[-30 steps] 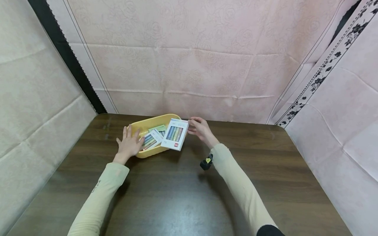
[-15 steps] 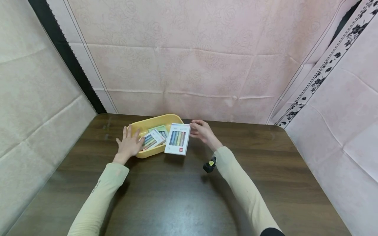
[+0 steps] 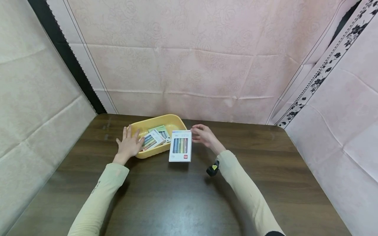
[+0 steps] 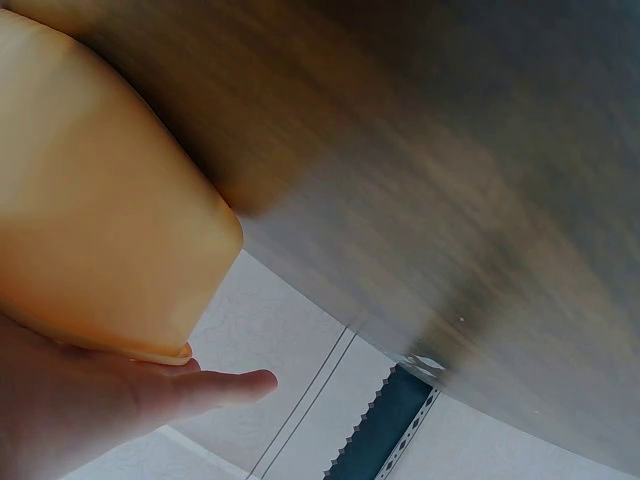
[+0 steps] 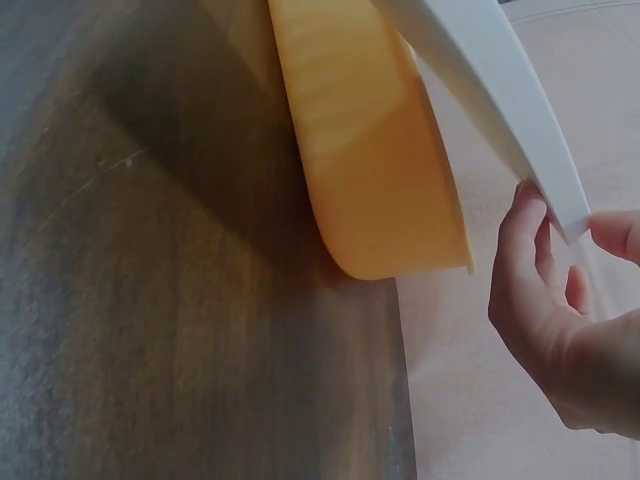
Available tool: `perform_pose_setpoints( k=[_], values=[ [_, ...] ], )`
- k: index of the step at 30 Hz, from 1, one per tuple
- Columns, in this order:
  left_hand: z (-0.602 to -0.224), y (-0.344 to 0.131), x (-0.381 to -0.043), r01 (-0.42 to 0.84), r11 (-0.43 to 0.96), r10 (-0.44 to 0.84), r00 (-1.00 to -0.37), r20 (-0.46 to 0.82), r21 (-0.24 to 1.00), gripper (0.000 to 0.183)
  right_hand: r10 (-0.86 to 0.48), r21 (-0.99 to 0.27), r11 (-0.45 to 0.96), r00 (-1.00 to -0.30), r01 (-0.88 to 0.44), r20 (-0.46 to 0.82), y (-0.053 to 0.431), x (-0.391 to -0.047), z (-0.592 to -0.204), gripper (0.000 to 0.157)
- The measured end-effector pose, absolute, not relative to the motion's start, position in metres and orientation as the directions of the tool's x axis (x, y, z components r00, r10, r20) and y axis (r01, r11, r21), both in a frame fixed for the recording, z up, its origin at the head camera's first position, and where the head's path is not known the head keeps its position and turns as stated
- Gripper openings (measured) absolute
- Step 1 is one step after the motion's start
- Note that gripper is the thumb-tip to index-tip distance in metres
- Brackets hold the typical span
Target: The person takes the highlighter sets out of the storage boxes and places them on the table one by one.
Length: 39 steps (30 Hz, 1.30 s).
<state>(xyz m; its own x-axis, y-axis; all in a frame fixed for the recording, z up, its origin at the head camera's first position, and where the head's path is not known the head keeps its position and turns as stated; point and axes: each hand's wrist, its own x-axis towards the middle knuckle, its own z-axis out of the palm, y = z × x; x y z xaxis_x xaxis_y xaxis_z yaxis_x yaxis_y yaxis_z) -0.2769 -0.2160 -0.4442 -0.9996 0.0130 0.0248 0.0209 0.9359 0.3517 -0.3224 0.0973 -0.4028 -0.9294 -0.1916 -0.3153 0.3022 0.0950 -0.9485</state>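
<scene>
My right hand [image 3: 205,137] pinches a white box of coloured pens [image 3: 180,146] at its upper right corner. The box hangs tilted in front of the basket's right end, printed face towards me. In the right wrist view, thumb and fingers grip one end of the white box [image 5: 500,90], seen from its side. My left hand [image 3: 128,144] rests on the left rim of a yellow basket [image 3: 156,151], fingers spread. The left wrist view shows that hand [image 4: 120,405] against the basket wall [image 4: 110,190]. Inside lie a smaller white box [image 3: 154,139] and a green one [image 3: 160,128].
The basket stands near the far edge of a dark wooden table [image 3: 177,203]. A pale patterned cloth [image 3: 189,72] hangs behind the table, with more cloth at both sides. A black device [image 3: 212,168] sits on my right wrist.
My right hand has moved towards me and slightly right with the white box, from over the basket to in front of its right end. The left hand and basket have stayed put.
</scene>
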Motion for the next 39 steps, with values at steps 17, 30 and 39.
perform_pose_setpoints(
  k=[17,30,39],
  values=[
    [-0.444,-0.216,-0.281,0.029,0.938,0.018,-0.999,0.037,0.345,0.059,-0.235,-0.935,0.142,-0.906,0.325,-0.351,0.107,-0.318,-0.412,0.034],
    [-0.444,-0.216,-0.279,0.03,0.936,0.021,-0.999,0.028,0.351,0.058,-0.276,-0.924,0.2,-0.886,0.325,-0.372,0.112,-0.312,-0.421,0.04],
    [-0.446,-0.216,-0.279,0.026,0.937,0.016,-0.999,0.031,0.348,0.058,-0.304,-0.924,0.214,-0.878,0.316,-0.37,0.114,-0.309,-0.422,0.037]
  ],
)
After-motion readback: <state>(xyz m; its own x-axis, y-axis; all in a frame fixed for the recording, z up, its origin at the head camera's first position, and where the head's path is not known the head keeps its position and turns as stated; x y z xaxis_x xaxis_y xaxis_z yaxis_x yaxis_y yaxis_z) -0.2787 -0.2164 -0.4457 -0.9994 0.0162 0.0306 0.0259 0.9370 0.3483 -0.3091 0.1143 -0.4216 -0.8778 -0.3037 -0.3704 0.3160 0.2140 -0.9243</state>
